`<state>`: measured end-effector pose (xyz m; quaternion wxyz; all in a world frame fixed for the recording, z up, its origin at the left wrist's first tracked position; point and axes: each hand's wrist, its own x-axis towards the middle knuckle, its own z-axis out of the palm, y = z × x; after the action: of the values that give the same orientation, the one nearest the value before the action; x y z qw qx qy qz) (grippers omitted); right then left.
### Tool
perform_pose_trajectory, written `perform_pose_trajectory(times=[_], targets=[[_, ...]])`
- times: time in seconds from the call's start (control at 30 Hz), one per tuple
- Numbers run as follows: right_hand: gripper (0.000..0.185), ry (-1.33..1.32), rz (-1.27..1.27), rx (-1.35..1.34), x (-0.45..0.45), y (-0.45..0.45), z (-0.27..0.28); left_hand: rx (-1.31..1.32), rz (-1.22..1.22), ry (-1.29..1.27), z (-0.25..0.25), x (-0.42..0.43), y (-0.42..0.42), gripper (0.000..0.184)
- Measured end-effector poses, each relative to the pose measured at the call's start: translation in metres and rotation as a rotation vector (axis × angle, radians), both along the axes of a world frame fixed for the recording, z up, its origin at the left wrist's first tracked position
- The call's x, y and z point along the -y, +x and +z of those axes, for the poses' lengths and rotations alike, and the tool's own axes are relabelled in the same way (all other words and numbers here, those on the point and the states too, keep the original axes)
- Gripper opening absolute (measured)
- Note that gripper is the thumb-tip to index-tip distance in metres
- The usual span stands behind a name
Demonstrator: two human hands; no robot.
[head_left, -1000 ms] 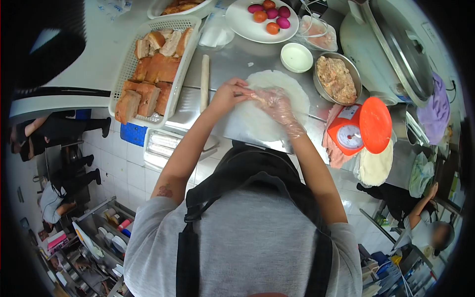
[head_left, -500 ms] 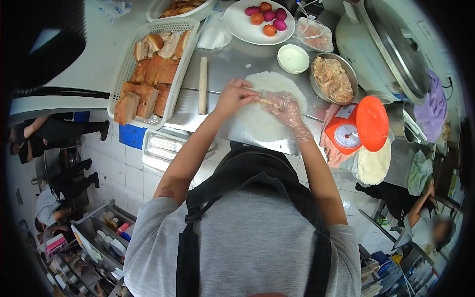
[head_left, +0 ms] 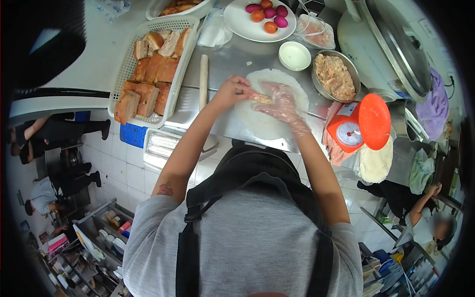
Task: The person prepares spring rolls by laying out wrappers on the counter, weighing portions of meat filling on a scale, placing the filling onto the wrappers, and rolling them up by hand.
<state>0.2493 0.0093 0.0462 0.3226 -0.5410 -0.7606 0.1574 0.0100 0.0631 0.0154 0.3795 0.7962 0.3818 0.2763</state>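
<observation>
A round, thin white sheet [head_left: 267, 129] lies flat on the steel table, and a strip of minced meat filling [head_left: 262, 99] rests on its middle. My bare left hand [head_left: 231, 93] has its fingertips closed at the left end of the filling. In a clear plastic glove, my right hand [head_left: 284, 105] is at the other end, its thumb and fingers spread on either side and nothing gripped. The palm hides part of the sheet. To the right stands a steel bowl [head_left: 357, 74] of minced meat mixture [head_left: 334, 76].
Left of the sheet are a rolling pin [head_left: 204, 79] and a white basket [head_left: 179, 79] of roasted meat pieces. Behind are a small bowl [head_left: 295, 56] and a plate [head_left: 237, 27] with several eggs. An orange scale [head_left: 349, 133] and a large pot [head_left: 368, 49] stand right.
My right hand has drawn back slightly from the filling and its fingers have spread, showing more of the strip. My left hand has shifted slightly left.
</observation>
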Motion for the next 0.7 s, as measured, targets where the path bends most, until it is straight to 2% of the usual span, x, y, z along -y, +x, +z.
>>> perform_pose_trajectory(times=[0.07, 0.13, 0.17, 0.23, 0.33, 0.37, 0.43, 0.53, 0.57, 0.67, 0.7], targets=[[0.046, -0.177, 0.101, 0.022, -0.003, -0.006, -0.006, -0.054, -0.025, 0.062, 0.001, -0.002, -0.002, 0.026], [0.044, -0.423, 0.056, -0.168, -0.002, -0.006, 0.015, -0.074, -0.030, 0.050, 0.005, -0.003, -0.003, 0.025], [0.043, -0.546, 0.033, -0.260, -0.003, -0.005, 0.024, 0.009, 0.008, -0.057, 0.007, -0.002, -0.003, 0.025], [0.036, -0.424, 0.081, -0.034, -0.012, -0.008, 0.006, 0.171, 0.079, -0.278, 0.010, 0.004, -0.003, 0.026], [0.030, -0.271, 0.154, 0.148, -0.014, -0.021, 0.009, 0.273, 0.082, -0.350, 0.007, 0.005, -0.003, 0.028], [0.029, -0.225, 0.177, 0.183, -0.014, -0.025, 0.015, 0.215, 0.098, -0.262, 0.006, 0.005, -0.001, 0.029], [0.029, -0.220, 0.155, 0.129, -0.018, -0.026, 0.000, 0.099, 0.125, -0.086, 0.007, 0.009, 0.006, 0.031], [0.027, -0.170, 0.138, -0.006, -0.011, -0.016, -0.009, 0.066, 0.138, -0.133, 0.011, 0.013, 0.010, 0.033], [0.026, -0.144, 0.138, -0.061, -0.006, -0.011, -0.009, 0.019, 0.136, -0.069, 0.012, 0.014, 0.011, 0.034], [0.027, -0.290, 0.182, -0.389, 0.005, 0.008, -0.009, -0.080, 0.146, 0.056, 0.010, 0.016, 0.010, 0.035], [0.028, -0.313, 0.132, -0.358, 0.008, 0.013, -0.012, -0.087, 0.152, 0.046, 0.012, 0.019, 0.011, 0.035]])
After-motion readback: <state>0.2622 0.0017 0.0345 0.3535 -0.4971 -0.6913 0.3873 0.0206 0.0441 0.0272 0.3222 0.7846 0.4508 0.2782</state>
